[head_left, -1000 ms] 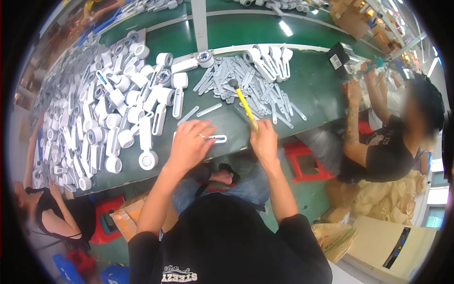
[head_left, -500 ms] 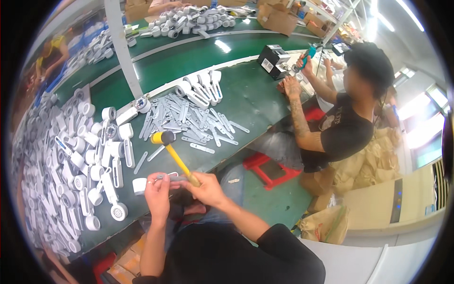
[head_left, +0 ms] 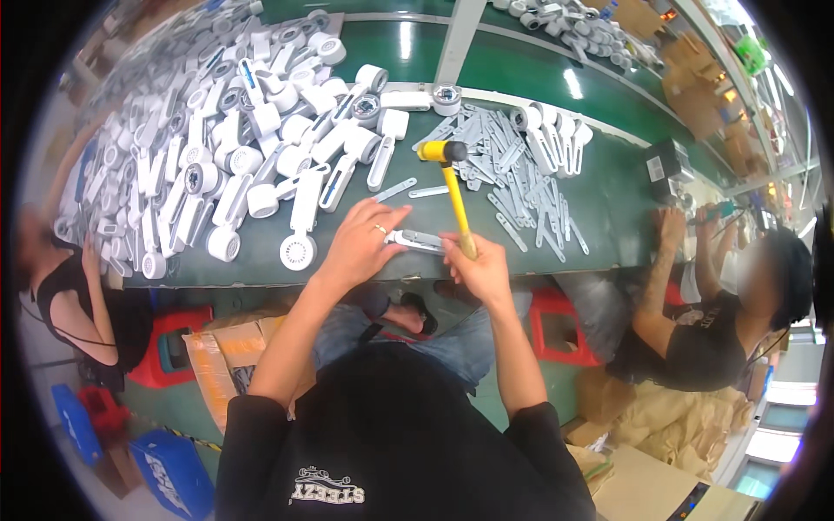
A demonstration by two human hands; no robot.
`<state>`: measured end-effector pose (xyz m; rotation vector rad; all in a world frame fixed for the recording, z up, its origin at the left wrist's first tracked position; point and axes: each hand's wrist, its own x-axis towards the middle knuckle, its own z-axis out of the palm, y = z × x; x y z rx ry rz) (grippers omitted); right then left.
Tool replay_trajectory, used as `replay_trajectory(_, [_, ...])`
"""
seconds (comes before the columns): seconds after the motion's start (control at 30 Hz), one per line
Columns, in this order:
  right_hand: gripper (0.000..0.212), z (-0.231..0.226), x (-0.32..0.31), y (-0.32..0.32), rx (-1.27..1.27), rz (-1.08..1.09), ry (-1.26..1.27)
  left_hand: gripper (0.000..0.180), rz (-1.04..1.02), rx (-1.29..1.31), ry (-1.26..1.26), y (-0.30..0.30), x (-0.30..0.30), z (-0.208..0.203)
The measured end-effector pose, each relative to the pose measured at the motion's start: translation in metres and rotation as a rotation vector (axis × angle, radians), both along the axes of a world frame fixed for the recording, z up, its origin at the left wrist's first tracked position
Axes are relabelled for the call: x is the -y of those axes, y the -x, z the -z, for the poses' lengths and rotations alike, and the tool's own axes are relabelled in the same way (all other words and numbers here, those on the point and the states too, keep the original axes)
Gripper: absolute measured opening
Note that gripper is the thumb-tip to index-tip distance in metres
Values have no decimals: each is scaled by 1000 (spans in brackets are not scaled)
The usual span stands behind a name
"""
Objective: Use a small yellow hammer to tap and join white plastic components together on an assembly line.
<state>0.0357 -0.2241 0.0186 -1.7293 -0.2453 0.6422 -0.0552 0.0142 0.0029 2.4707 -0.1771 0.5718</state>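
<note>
My left hand is closed round one end of a white shower head with a grey handle piece; its round end is hidden under my palm. My right hand grips the yellow handle of a mallet, the black and yellow head standing up over the table. The right thumb and fingertips also touch the other end of the shower head. Just beyond my hands lie two loose grey strips. A pile of similar grey strips lies to the right.
A large heap of white shower heads covers the table's left. Several stand in a row behind the strips. A post rises at the far edge. Co-workers sit left and right. A cardboard box and red stools are below.
My view has swung left, showing more of the heap and the left co-worker. My hands stay near the table edge, the mallet in the right one and the shower head between them.
</note>
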Motion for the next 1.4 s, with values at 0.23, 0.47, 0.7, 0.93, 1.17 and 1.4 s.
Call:
replay_trajectory(0.23, [21, -3, -7, -4, 1, -80, 106, 50, 10, 39, 148, 1, 0, 11])
replay_trajectory(0.47, [26, -18, -9, -19, -28, -160, 239, 21, 148, 228, -43, -9, -2, 15])
replay_trajectory(0.7, [38, -12, -10, -20, -153, -107, 232, 19, 158, 171, -52, -12, -4, 13])
replay_trajectory(0.93, [39, 22, -5, -12, -347, 13, -39, 22, 132, 173, -171, -11, -1, 0])
replay_trajectory(1.17, [35, 21, -9, -6, -313, 96, -53, 33, 252, 137, -268, -23, -3, 13])
replay_trajectory(1.4, [47, 12, 14, 40, -95, 242, -229, 40, 226, 55, -232, -21, -3, 15])
